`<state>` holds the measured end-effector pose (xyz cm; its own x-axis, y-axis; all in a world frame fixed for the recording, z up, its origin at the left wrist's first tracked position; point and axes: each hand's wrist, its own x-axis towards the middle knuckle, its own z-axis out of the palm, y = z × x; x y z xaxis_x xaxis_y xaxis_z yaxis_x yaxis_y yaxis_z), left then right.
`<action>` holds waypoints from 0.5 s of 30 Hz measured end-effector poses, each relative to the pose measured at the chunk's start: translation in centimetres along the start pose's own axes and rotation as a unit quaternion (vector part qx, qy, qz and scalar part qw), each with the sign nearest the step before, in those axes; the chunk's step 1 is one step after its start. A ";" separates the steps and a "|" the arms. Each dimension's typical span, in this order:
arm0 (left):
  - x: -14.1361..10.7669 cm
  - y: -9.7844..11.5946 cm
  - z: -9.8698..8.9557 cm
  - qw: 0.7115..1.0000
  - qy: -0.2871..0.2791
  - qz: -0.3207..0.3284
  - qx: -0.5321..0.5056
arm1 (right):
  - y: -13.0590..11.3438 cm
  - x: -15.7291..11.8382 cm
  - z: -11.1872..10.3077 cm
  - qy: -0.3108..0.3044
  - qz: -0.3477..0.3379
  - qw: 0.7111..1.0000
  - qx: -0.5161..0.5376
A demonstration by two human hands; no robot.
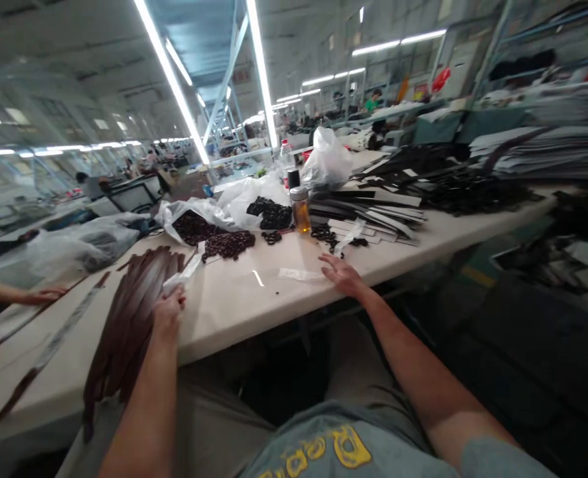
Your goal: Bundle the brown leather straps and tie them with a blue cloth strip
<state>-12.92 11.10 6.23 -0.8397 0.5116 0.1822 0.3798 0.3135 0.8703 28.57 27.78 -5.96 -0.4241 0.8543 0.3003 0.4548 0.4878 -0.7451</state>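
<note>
My left hand (pixel 169 309) is closed on a whitish translucent strip (pixel 188 271) that rises from the fingers. Beneath and beside that hand lies a bundle of dark brown leather-like straps (pixel 129 318), hanging over the table's front edge. My right hand (pixel 342 273) rests low over the table with fingers spread. Its fingertips are at the end of a flat clear strip (pixel 298 273); whether they touch it I cannot tell. Just behind them, another pale strip (pixel 350 238) lies over small black rings. Small dark brown rings (pixel 229 245) are heaped between my hands, farther back.
On the white table (pixel 254 312) stands a glass jar of amber liquid (pixel 301 212). Black pieces (pixel 269 214) lie by plastic bags. Black and white strips (pixel 373 212) are piled right. Another person's hand (pixel 45 295) is at the left edge. A bin of scraps (pixel 563 262) stands right.
</note>
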 end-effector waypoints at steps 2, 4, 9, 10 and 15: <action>-0.1 0.8 -0.9 0.999 0.002 0.001 -0.033 | 0.4 -0.2 0.1 0.009 -0.011 1.000 0.020; -0.2 1.8 -2.1 0.997 -0.014 0.002 -0.076 | 0.8 -0.3 0.1 0.021 -0.023 0.999 0.035; -2.2 6.2 -5.3 0.982 -0.169 0.066 -0.050 | 1.8 -0.4 -0.1 0.065 -0.031 0.997 0.034; -3.0 7.2 -5.7 0.976 -0.204 0.074 -0.032 | 1.9 -0.5 -0.2 0.068 -0.032 0.997 0.027; -8.3 10.4 -5.3 0.915 -0.397 0.075 0.016 | 1.2 -1.9 -0.4 0.003 -0.068 0.997 -0.027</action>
<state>-4.07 5.83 16.18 -0.2352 0.9665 -0.1030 0.4898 0.2093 0.8463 30.23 26.78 -7.16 -0.4810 0.7804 0.3996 0.4355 0.6082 -0.6636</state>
